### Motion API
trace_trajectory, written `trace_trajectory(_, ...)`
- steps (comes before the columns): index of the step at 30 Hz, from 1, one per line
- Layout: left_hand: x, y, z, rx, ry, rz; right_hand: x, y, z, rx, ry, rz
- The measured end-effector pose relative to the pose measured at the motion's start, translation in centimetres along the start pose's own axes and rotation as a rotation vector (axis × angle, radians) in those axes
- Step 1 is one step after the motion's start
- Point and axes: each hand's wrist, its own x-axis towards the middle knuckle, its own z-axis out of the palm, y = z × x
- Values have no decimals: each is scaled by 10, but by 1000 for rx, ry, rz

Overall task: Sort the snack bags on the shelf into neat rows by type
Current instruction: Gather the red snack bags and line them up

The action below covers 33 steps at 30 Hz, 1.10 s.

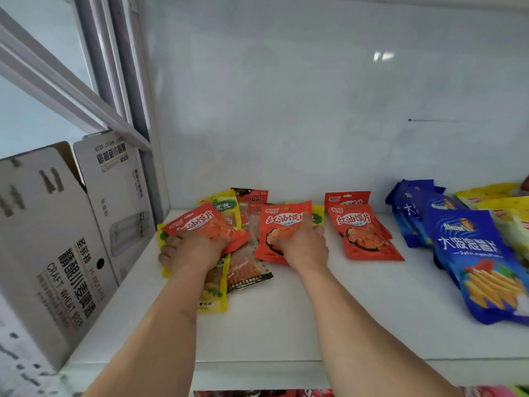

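A: Two hands are on the white shelf (286, 325), each on a red snack bag.

B: Which holds what?

A: The left hand (191, 252) grips a tilted red bag (200, 222) lying on top of a jumbled pile (243, 265) of yellow and dark bags near the shelf's left end. The right hand (300, 243) grips another red bag (279, 224) just beside that pile.

B: Anything already sorted?

A: A small stack of matching red bags (363, 233) lies further right, apart from the hands. Blue bags (472, 253) lie beyond it, and yellow bags (498, 204) at the right edge. Cardboard boxes (57, 239) stand left of the shelf.
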Motion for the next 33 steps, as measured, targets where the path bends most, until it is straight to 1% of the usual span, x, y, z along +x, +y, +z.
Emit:
trace_trajectory(3, 0, -1, -3, 32, -22, 37, 1, 3, 0, 103, 7, 2)
trace_trajectory(6, 1, 0, -6, 75, 6, 116, 0, 9, 5, 142, 16, 38)
trace_trajectory(10, -2, 2, -6, 54, 114, 248, 1, 14, 5, 44, 37, 107)
trace_trajectory(12, -5, 3, -6, -17, 171, 326, 0, 12, 3, 16, 33, 133)
trace_trajectory(14, -11, 5, -6, -127, 199, 405, 0, 12, 3, 66, 44, 137)
trace_trajectory(16, -18, 7, -7, -233, 213, 468, 0, 12, 6, 170, 77, 104)
trace_trajectory(19, -21, 9, -8, -374, 220, 497, -1, 12, 7, 404, 114, 80)
trace_trajectory(22, -24, 10, -8, -584, 160, 481, 1, 17, 3, 550, 103, 95)
trace_trajectory(26, -27, 14, -5, -884, 4, 307, 4, 25, -9, 720, 71, 140)
trace_trajectory(28, -27, 15, -4, -974, -59, 256, 5, 30, -16, 821, 26, 160)
trace_trajectory(31, -40, 24, -9, -1073, -171, 309, 8, 42, -26, 872, -25, 156)
trace_trajectory(33, -49, 31, -12, -1139, -227, 313, 10, 49, -38, 902, -36, 152)
